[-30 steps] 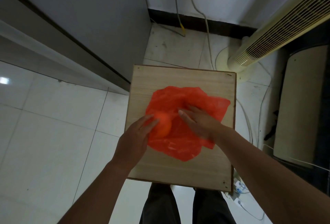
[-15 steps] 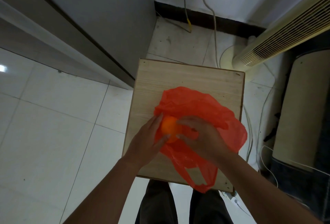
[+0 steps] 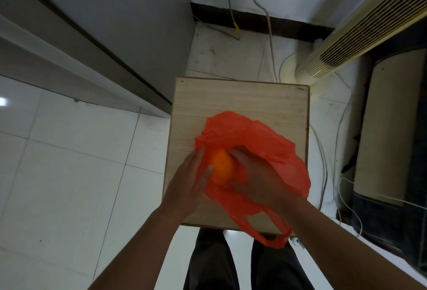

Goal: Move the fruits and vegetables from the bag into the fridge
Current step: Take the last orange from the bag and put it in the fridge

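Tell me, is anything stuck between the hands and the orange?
Almost nothing. The right hand is inside the bag, cupping the orange directly. The left hand has its thumb on the orange, but bag plastic lies between its fingers and the fruit.

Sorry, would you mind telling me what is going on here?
A person stands over a wooden stand, working an orange out of a red plastic bag. The left hand cups the orange with its thumb on it; the right hand, reaching into the bag, curls round its other side.
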